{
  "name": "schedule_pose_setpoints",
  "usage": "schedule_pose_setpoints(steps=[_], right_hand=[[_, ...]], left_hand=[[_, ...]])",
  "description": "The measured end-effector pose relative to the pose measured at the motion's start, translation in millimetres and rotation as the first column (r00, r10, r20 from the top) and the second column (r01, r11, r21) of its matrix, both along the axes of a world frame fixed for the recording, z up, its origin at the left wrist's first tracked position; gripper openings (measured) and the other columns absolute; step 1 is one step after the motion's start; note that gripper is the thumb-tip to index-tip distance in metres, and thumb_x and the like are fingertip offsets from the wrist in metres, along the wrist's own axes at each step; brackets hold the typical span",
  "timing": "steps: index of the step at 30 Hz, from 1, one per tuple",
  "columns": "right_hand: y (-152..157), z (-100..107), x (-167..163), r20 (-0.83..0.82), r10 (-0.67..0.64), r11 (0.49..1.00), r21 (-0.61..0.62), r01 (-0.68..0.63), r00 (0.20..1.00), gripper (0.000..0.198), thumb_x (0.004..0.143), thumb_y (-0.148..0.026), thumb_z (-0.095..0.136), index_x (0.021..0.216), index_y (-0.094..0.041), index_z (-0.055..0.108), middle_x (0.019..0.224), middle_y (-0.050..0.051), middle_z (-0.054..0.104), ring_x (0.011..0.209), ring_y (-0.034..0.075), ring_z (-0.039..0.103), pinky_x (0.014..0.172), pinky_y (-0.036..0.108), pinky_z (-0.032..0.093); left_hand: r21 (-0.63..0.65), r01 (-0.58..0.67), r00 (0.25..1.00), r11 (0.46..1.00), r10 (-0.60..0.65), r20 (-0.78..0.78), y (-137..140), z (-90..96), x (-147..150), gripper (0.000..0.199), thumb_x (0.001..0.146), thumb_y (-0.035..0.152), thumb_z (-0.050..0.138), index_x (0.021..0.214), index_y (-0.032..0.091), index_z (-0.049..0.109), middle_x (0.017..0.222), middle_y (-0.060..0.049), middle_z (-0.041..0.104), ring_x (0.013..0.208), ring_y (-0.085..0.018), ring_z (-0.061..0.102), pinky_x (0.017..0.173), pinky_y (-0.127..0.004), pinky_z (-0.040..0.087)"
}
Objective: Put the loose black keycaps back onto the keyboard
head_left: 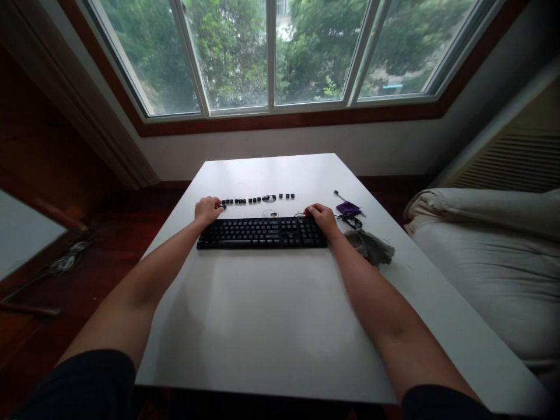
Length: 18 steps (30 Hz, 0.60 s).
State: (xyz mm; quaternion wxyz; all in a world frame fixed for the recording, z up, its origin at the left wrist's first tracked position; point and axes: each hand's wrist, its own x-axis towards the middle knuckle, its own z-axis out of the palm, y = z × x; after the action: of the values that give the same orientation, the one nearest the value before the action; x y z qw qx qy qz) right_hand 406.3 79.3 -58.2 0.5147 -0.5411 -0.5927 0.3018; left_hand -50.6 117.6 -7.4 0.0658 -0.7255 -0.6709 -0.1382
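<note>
A black full-size keyboard lies across the white table. Beyond its top left corner, my left hand is closed, with a small black keycap at its fingertips. Loose black keycaps form a row on the table beside that hand. Over the keyboard's top right corner, my right hand is closed in a pinch. A thin wire loop sticks out from its fingertips, with a bit of red at them; it looks like a keycap puller, partly hidden by the fingers.
Right of the keyboard lie a purple cloth, a small brush, a coiled black cable and a crumpled grey rag. Clear round pieces rest behind the keyboard. A covered sofa stands beside the white table.
</note>
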Motion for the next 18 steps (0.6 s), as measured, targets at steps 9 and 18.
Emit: schedule_pose_setpoints(steps=[9,18], right_hand=[[-2,3,-1,-0.035,0.012,1.000,-0.017,-0.012,0.999,0.031,0.081,-0.049,0.058,0.080,-0.021,0.071,0.082,0.005,0.075,0.081,0.021,0.066,0.078,0.033,0.051],[-3,5,-2,-0.038,0.006,0.999,-0.050,-0.008,0.999,0.033,0.081,-0.052,0.060,0.081,-0.021,0.071,0.084,0.005,0.075,0.083,0.022,0.067,0.079,0.033,0.052]], left_hand=[[0.004,-0.008,0.985,1.000,0.008,-0.172,18,-6.1,16,0.027,0.085,0.040,0.061,0.103,0.025,0.073,0.115,-0.013,0.064,0.115,-0.035,0.049,0.097,-0.047,0.036],[-0.012,0.149,0.981,0.989,-0.149,-0.126,10,5.2,15,0.027,0.086,0.036,0.058,0.103,0.025,0.075,0.108,-0.009,0.071,0.108,-0.031,0.057,0.093,-0.043,0.040]])
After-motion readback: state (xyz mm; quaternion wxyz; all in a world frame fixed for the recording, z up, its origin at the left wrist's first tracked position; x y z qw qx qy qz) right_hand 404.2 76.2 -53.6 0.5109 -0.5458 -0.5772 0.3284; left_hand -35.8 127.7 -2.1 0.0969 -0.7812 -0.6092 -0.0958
